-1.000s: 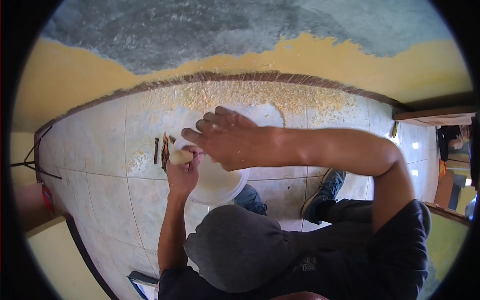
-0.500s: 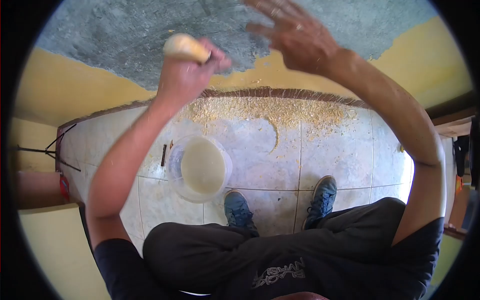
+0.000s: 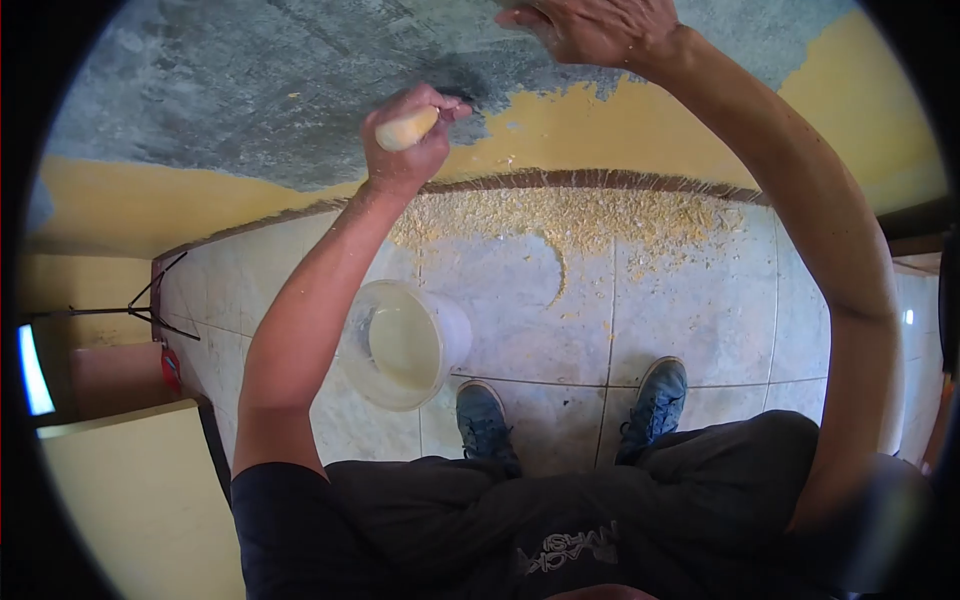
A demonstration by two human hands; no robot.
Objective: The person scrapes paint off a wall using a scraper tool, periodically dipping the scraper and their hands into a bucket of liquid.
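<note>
My left hand is closed around the pale wooden handle of a scraper, close against the wall. The handle's rounded butt points back toward me, and the fist and viewing angle hide most of the blade. Bare grey wall surrounds this hand, with a ragged edge of yellow paint just to its right. Higher up, my right hand lies against the grey surface, thumb stretched out to the left. The top of the frame cuts off some of its fingers. It appears to hold nothing.
Yellow paint flakes lie along the foot of the wall. A translucent bucket of cloudy liquid stands on the tiled floor, left of my shoes. At the far left are a black metal stand and a cream-coloured piece of furniture.
The view has shifted. My left hand, still on the scraper, has moved right and slightly lower in view. My right hand has gone up and now rests against the wall.
</note>
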